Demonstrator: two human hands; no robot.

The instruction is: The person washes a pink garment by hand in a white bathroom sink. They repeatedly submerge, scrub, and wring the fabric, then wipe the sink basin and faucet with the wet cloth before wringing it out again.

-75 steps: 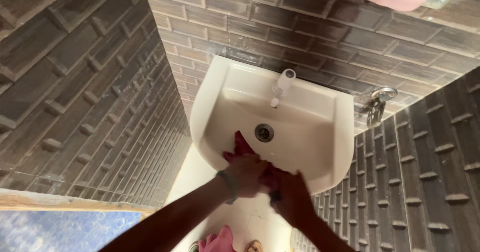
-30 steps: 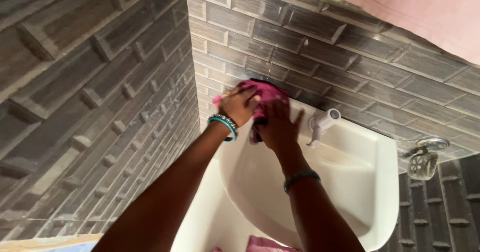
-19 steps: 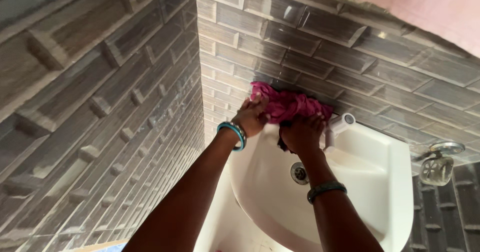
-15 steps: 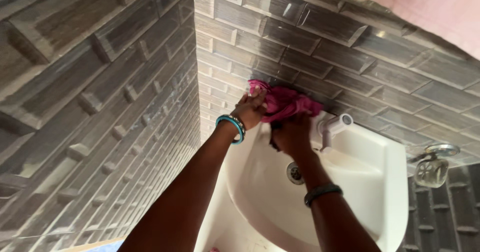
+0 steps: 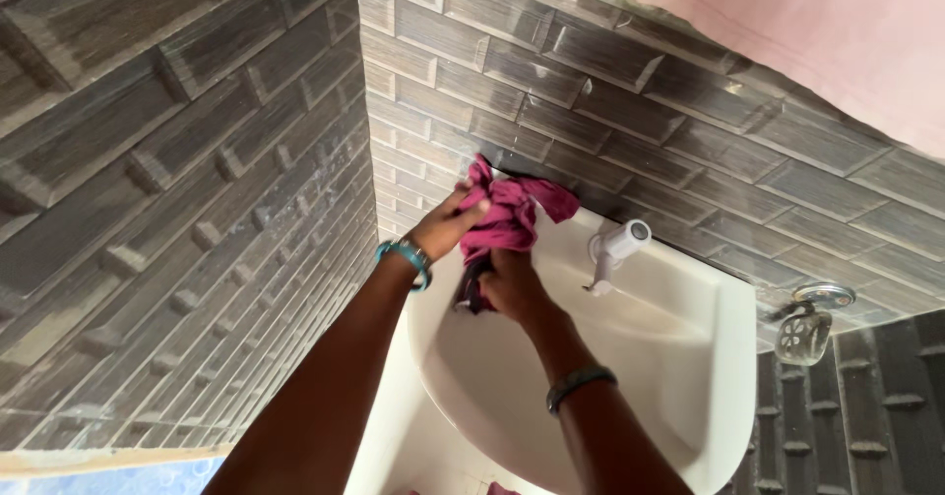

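A crumpled magenta cloth [image 5: 510,212] is bunched against the back left corner of a white wall-mounted sink [image 5: 689,357], where the rim meets the grey tiled wall. My left hand [image 5: 445,225], with a teal bangle on its wrist, grips the cloth's upper left part. My right hand [image 5: 507,283], with a dark bracelet on the forearm, holds the cloth's lower end just below, over the basin. A white tap [image 5: 612,251] stands to the right of the cloth on the sink's back ledge.
Grey brick-pattern tiles cover the left wall [image 5: 177,190] and the back wall [image 5: 689,121], which meet in a corner by the sink. A pink towel [image 5: 817,32] hangs at the top right. A metal soap holder [image 5: 807,323] is fixed to the wall right of the sink.
Both hands lifted the cloth from the basin's front up to the sink's back left corner. Over the last half second the cloth was gathered tighter and moved slightly left.
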